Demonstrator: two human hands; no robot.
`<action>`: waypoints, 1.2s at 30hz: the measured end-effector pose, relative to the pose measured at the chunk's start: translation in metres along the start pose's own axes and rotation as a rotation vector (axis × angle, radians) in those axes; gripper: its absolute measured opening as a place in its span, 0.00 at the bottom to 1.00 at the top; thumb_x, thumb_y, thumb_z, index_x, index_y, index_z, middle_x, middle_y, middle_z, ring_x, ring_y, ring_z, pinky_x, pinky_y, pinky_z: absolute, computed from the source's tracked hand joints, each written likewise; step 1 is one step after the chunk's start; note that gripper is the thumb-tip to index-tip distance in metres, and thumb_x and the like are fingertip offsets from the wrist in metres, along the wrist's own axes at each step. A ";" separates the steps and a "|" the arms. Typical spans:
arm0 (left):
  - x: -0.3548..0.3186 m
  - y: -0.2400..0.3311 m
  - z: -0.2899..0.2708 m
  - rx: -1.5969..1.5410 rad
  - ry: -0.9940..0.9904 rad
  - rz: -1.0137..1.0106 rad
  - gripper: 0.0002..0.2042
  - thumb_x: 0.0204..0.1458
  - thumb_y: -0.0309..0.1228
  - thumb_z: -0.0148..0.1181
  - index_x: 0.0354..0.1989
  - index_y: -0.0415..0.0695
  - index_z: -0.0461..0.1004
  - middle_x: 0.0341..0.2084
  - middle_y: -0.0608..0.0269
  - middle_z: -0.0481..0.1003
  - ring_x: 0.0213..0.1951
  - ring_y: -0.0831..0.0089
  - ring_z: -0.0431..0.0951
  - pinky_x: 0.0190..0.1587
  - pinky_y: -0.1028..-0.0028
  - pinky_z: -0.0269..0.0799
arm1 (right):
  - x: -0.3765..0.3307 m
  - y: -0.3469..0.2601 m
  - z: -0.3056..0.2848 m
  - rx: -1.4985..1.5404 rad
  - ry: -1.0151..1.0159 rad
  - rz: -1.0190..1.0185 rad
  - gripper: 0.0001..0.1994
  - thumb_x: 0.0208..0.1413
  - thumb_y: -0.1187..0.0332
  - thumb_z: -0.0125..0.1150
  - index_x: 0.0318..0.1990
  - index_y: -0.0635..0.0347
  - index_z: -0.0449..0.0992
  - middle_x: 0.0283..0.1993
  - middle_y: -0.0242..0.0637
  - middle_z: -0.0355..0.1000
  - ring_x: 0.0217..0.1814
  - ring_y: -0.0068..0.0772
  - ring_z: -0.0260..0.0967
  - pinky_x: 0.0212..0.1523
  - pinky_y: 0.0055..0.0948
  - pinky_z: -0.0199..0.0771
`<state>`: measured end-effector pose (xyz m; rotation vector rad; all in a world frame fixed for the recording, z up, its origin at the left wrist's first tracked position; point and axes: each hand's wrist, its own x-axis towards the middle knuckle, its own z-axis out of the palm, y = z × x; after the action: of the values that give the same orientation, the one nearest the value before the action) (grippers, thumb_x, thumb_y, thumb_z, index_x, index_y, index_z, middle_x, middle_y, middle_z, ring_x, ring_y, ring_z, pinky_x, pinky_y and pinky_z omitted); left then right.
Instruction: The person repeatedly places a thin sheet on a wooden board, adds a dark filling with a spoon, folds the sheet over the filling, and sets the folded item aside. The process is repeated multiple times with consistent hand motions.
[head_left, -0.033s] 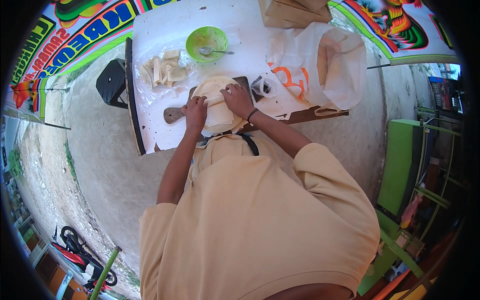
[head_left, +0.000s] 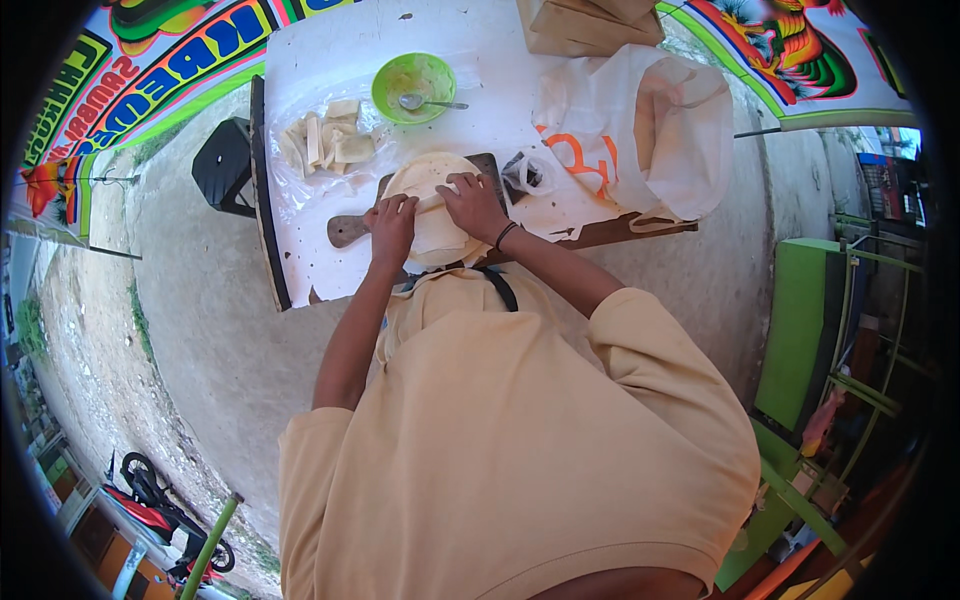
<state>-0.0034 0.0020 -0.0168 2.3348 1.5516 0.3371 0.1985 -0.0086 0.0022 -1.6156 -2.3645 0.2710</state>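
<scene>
A stack of thin, round, pale wrapper sheets (head_left: 430,169) lies on a dark wooden board (head_left: 346,231), whose handle sticks out to the left. Across the top sheet runs a narrow pale roll of wrapper (head_left: 429,203), partly hidden by my fingers. My left hand (head_left: 393,224) has its fingers curled over the roll's left end. At the other end, my right hand (head_left: 472,208) grips it with bent fingers. The near part of the sheet lies flat below the roll.
Several pale folded pieces (head_left: 352,148) lie on clear plastic at the left. Farther back stands a green bowl (head_left: 440,75) with a spoon (head_left: 445,105). A white bag (head_left: 700,130) and a cardboard box (head_left: 570,30) occupy the right. A small dark bundle in plastic (head_left: 522,176) sits beside the board.
My right hand has shifted slightly, its fingers now lower over the roll. My left hand's fingers have moved a little; the rest is still.
</scene>
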 end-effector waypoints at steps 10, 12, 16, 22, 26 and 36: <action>-0.013 0.017 -0.001 0.199 -0.119 0.084 0.24 0.52 0.34 0.54 0.59 0.45 0.65 0.60 0.63 0.64 0.61 0.69 0.62 0.57 0.46 0.53 | -0.024 -0.025 0.028 -0.058 -0.114 -0.029 0.27 0.60 0.54 0.47 0.64 0.57 0.61 0.70 0.40 0.53 0.73 0.38 0.49 0.67 0.63 0.38; -0.011 0.023 -0.003 0.203 -0.171 0.057 0.24 0.52 0.35 0.53 0.60 0.44 0.64 0.61 0.62 0.63 0.62 0.69 0.61 0.58 0.45 0.52 | -0.026 -0.025 0.030 -0.062 -0.123 -0.025 0.28 0.60 0.54 0.47 0.65 0.56 0.59 0.71 0.40 0.51 0.73 0.38 0.47 0.66 0.66 0.36; -0.006 0.032 -0.010 0.145 -0.207 0.025 0.25 0.52 0.36 0.52 0.60 0.43 0.63 0.62 0.59 0.62 0.63 0.67 0.60 0.58 0.41 0.51 | -0.023 -0.024 0.025 -0.066 -0.162 0.022 0.29 0.59 0.54 0.48 0.65 0.57 0.59 0.71 0.43 0.50 0.74 0.41 0.46 0.65 0.71 0.35; -0.014 0.031 -0.002 0.183 -0.216 0.016 0.28 0.53 0.37 0.50 0.63 0.41 0.60 0.65 0.55 0.58 0.68 0.66 0.55 0.60 0.39 0.45 | -0.030 -0.025 0.030 -0.099 -0.156 0.074 0.32 0.58 0.52 0.48 0.66 0.62 0.56 0.72 0.46 0.48 0.75 0.41 0.43 0.64 0.74 0.32; -0.016 0.038 -0.008 0.152 -0.255 -0.016 0.30 0.53 0.39 0.49 0.64 0.39 0.58 0.66 0.53 0.56 0.68 0.65 0.53 0.61 0.39 0.42 | -0.032 -0.021 0.023 -0.065 -0.186 0.082 0.35 0.58 0.49 0.48 0.67 0.63 0.54 0.71 0.50 0.47 0.75 0.44 0.42 0.64 0.73 0.31; -0.013 0.044 -0.005 0.126 -0.307 -0.066 0.33 0.54 0.45 0.50 0.64 0.35 0.56 0.66 0.44 0.53 0.70 0.59 0.48 0.63 0.36 0.37 | -0.027 -0.015 0.007 -0.086 -0.287 0.079 0.35 0.57 0.49 0.49 0.68 0.56 0.52 0.71 0.58 0.46 0.74 0.49 0.43 0.60 0.80 0.27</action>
<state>0.0268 -0.0248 0.0043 2.2882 1.5293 -0.1344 0.1919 -0.0393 -0.0028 -1.8205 -2.5538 0.4510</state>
